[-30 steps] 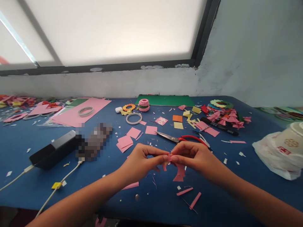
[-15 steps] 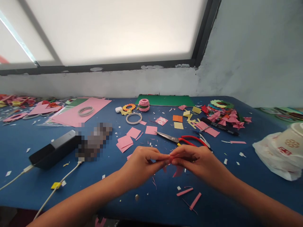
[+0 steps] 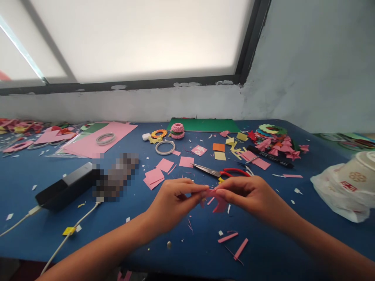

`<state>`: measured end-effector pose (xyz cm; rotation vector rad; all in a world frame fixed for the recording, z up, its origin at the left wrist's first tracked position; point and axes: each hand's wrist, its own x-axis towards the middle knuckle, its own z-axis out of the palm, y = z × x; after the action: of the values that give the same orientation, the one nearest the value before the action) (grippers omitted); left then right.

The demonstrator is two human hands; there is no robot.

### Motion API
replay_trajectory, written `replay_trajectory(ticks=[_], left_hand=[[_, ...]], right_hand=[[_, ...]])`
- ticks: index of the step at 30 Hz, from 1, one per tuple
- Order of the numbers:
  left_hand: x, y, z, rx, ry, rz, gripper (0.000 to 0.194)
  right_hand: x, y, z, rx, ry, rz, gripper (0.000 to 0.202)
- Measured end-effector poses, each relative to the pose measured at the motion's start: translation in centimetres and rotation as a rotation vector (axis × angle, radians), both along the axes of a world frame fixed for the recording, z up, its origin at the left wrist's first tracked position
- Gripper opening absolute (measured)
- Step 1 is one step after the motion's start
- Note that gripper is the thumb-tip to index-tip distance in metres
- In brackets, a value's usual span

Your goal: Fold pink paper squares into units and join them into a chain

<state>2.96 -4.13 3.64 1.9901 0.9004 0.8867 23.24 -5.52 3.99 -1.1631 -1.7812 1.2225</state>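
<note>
Between my two hands is a small folded piece of pink paper (image 3: pixel 219 203), held above the blue table. My left hand (image 3: pixel 178 203) pinches its left end between thumb and forefinger. From the other side, my right hand (image 3: pixel 249 195) grips the right end the same way, and a folded flap hangs below the fingertips. The fingers hide part of the fold. Just beyond the hands lie scissors (image 3: pixel 211 170) with red handles, partly covered by my right hand. Pink paper squares (image 3: pixel 154 177) rest beyond my left hand.
Tape rolls (image 3: pixel 165 147) and a stack of pink paper rings (image 3: pixel 177 131) stand farther back. A heap of folded paper pieces (image 3: pixel 275 142) and a black marker (image 3: pixel 272 157) lie right. A bagged cup (image 3: pixel 351 183) is far right; a black box-shaped device (image 3: pixel 70 183) with a cable sits left.
My right hand's fingertips have shifted slightly right, apart from my left fingertips. More of the pink paper shows between and below them.
</note>
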Motion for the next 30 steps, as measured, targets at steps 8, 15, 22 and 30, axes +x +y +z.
replay_trajectory(ticks=[8, 15, 22, 30], left_hand=[[-0.2, 0.0, 0.0, -0.010, 0.058, -0.031, 0.021], [-0.3, -0.1, 0.3, -0.010, 0.077, -0.041, 0.019], [-0.3, 0.0, 0.3, 0.008, 0.099, -0.081, 0.018], [0.1, -0.2, -0.2, 0.016, 0.014, -0.020, 0.018]], right_hand=[[0.3, 0.4, -0.3, 0.269, -0.163, 0.074, 0.026], [0.6, 0.7, -1.3, 0.556, -0.249, 0.067, 0.019], [0.3, 0.4, -1.2, 0.617, -0.235, 0.105, 0.017], [0.1, 0.3, -1.0, 0.504, -0.227, 0.043, 0.021]])
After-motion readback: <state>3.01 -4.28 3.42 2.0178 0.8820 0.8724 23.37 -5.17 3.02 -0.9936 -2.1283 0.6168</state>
